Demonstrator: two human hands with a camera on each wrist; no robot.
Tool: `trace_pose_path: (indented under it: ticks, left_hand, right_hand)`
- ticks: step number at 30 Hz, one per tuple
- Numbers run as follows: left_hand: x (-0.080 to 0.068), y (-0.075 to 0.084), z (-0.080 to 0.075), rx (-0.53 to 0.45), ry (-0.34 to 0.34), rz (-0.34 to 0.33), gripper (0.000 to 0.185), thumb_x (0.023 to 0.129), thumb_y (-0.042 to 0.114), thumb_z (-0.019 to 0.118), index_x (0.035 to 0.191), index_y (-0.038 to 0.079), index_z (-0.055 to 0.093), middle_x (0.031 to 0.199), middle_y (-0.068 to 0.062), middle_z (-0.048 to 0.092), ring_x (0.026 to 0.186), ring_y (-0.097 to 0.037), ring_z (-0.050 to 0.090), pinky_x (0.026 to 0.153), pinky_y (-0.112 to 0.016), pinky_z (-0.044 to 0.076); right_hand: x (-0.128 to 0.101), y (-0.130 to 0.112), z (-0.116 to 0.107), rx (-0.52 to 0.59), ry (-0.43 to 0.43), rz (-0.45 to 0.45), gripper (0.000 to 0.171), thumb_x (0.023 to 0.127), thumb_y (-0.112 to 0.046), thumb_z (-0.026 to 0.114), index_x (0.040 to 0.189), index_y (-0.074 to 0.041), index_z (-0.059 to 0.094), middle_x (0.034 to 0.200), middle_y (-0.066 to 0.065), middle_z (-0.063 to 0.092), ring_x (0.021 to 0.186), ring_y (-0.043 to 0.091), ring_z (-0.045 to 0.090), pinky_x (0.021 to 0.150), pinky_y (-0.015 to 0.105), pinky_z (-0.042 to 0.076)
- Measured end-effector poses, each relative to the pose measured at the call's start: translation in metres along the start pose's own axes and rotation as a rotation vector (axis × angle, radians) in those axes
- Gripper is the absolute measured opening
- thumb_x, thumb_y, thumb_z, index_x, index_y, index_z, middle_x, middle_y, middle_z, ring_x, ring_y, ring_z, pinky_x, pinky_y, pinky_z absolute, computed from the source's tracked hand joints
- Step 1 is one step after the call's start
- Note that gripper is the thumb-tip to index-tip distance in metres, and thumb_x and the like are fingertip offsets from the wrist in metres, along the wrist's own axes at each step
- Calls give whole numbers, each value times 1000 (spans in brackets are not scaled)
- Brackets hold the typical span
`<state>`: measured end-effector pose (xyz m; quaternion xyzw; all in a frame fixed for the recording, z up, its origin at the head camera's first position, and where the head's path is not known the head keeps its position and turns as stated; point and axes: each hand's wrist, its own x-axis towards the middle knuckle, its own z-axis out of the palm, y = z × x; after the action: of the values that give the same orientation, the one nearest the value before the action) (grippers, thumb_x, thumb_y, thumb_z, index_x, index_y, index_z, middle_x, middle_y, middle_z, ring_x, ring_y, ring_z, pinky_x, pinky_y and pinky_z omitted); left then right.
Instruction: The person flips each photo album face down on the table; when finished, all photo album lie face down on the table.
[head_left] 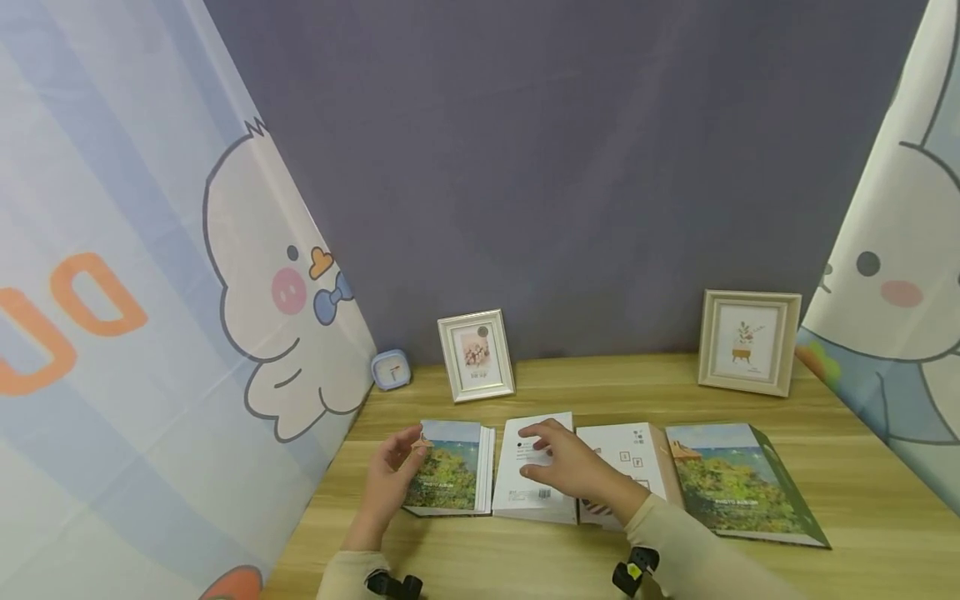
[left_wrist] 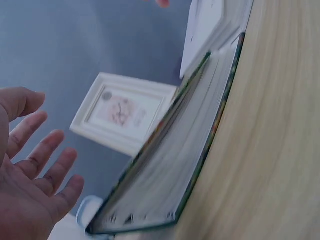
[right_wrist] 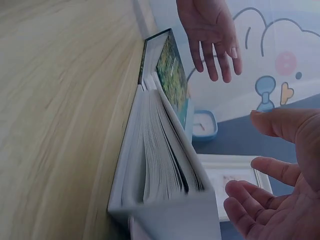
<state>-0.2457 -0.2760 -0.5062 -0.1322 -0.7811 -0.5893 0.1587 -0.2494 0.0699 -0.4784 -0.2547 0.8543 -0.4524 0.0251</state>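
Observation:
On the left of the row lies a photo album with a painted garden-and-sea cover; its page edges show in the left wrist view. My left hand is over its left edge, and the left wrist view shows that hand apart from it, fingers spread. Next to the album is a thick white book with a barcode and printed lines. My right hand hovers above it, fingers loosely bent and holding nothing. Partly behind that hand and forearm is another white piece with small frame drawings.
A second painted photo album with a green side lies at the right. Along the back stand a small blue clock, a cream picture frame and a larger frame. A grey curtain hangs behind the wooden table.

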Motion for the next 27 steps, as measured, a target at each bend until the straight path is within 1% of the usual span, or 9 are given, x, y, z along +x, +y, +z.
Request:
trace_pose_path:
  ticks: [2,4,5,7,12,17,21,25,27]
  left_hand:
    - [0,-3,-6,-2,29,-29,39,102,11,70,138,-2,62,142,-23,60,135,-41,53,114,-39,44]
    - [-1,-6,-11,-9,42,-59,40,103,10,69,140,-3,61,143,-26,58,136,-42,51,111,-27,46]
    - [-1,-9,-14,-13,45,-71,41,103,9,69,141,-4,60,143,-28,57,136,-42,51,108,-22,46]
    - [-2,-13,-19,-15,50,-94,42,103,7,68,142,-4,58,145,-29,55,137,-44,50,103,-17,46]
    - [-5,-21,-29,-38,47,-164,44,105,9,66,146,0,56,152,-27,50,141,-42,47,96,-17,50]
    - [-10,-29,-36,-117,14,-215,49,105,16,67,150,0,52,157,-25,46,144,-41,44,101,-23,52]
    - [-13,-34,-36,-177,-19,-229,51,105,16,66,151,-1,49,158,-26,43,144,-44,43,102,-26,52]
    - [-13,-37,-35,-194,-38,-220,54,106,15,64,153,-6,45,157,-28,42,143,-45,43,101,-23,52]
    - [-14,-38,-34,-203,-42,-234,55,106,15,64,153,-7,44,157,-28,43,142,-44,45,100,-21,51]
  right_hand:
    - [4,-2,4,7,-17,-2,56,96,-28,80,147,-18,58,139,7,56,124,32,60,93,48,57]
    - [8,-3,8,3,-29,-5,57,96,-28,80,147,-18,58,139,9,55,124,32,60,91,46,57]
    - [10,-3,11,7,-35,-7,57,96,-28,80,148,-17,58,139,10,55,125,32,59,91,46,57]
    - [15,-5,16,9,-51,-9,58,96,-27,80,148,-16,57,140,10,54,125,32,59,90,45,57]
    - [24,-9,29,6,-89,-9,63,96,-27,80,152,-12,54,142,14,52,126,32,59,87,43,58]
    - [30,-13,42,9,-115,-5,68,95,-27,81,153,-7,51,141,16,51,127,35,58,86,43,58]
    - [34,-14,50,19,-134,6,70,94,-29,81,153,-7,51,142,17,50,128,38,57,86,45,58]
    - [36,-15,55,15,-138,10,70,94,-29,82,153,-7,52,143,16,49,127,38,57,85,46,58]
    - [37,-16,57,4,-139,8,70,93,-29,83,152,-7,52,144,15,48,125,37,57,84,44,57]
